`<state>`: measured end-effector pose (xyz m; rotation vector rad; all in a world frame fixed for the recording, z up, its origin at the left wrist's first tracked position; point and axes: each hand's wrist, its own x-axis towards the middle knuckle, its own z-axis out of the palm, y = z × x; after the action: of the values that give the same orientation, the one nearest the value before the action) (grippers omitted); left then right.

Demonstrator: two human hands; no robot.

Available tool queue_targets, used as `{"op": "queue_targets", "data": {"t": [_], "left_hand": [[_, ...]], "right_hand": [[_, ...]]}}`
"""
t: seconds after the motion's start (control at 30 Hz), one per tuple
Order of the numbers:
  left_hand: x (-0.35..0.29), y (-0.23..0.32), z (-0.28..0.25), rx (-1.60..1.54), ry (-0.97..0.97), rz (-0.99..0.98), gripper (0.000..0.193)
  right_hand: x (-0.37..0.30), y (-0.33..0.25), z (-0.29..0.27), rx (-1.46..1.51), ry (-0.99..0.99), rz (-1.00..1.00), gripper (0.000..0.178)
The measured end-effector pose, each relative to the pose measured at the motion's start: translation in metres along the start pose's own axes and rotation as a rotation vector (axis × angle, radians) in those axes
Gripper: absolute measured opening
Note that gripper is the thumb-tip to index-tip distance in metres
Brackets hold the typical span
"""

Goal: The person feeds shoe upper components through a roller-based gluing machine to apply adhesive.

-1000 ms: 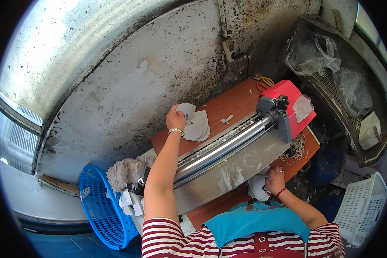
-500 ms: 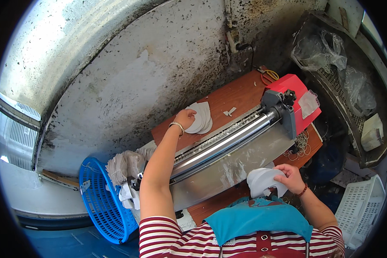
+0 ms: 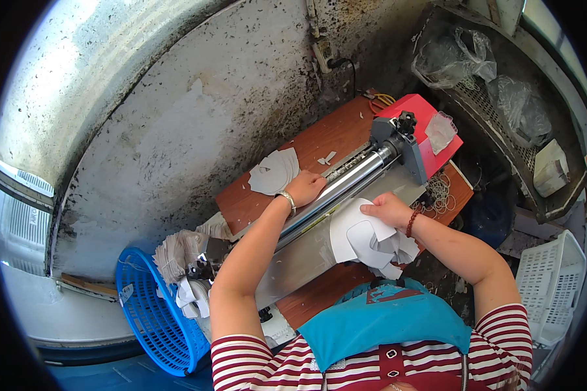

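Note:
My right hand [image 3: 390, 210] is closed on the upper edge of a bunch of white cut sheet pieces [image 3: 347, 236], some with curved cutouts. The bunch hangs over the near side of a roller machine [image 3: 336, 199] and its metal feed plate [image 3: 287, 277]. My left hand [image 3: 305, 188] is at the far side of the shiny roller, its fingers bent down and the tips hidden. Just beyond that hand, a flat fanned pile of white cut pieces [image 3: 274, 173] lies on the brown wooden table [image 3: 336, 133].
A red housing [image 3: 430, 127] caps the machine's right end. Bundled pale pieces [image 3: 179, 255] stand beside a blue plastic basket [image 3: 156, 313] at left. A white basket [image 3: 549, 287] stands at right, below a rack with plastic bags [image 3: 518, 107]. Small scraps [image 3: 327, 158] lie behind the roller.
My left hand has moved from the fanned pile to the roller. My right hand has lifted the white pieces up and left over the feed plate. The view has shifted slightly.

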<state>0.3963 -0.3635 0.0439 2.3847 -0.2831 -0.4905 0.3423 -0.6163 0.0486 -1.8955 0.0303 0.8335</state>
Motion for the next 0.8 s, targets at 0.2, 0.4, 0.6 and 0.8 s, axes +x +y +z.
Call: {"op": "queue_targets", "data": {"t": [0.2,0.4,0.6,0.8], "left_hand": [[0.014,-0.011,0.008,-0.103,-0.029,-0.088,0.038],[0.032,-0.019,0.008,-0.11,-0.07,-0.139,0.036],[0.032,-0.01,0.009,-0.118,-0.033,-0.095,0.028],[0.025,-0.013,-0.005,-0.165,0.326,-0.038,0.014]], "right_hand": [[-0.009,-0.014,0.001,0.29,-0.09,0.008,0.022],[-0.006,0.003,-0.004,0.258,-0.087,-0.059,0.021],[0.008,0.007,-0.002,0.024,0.088,-0.147,0.022],[-0.012,0.004,-0.003,0.124,0.017,-0.173,0.019]]}}
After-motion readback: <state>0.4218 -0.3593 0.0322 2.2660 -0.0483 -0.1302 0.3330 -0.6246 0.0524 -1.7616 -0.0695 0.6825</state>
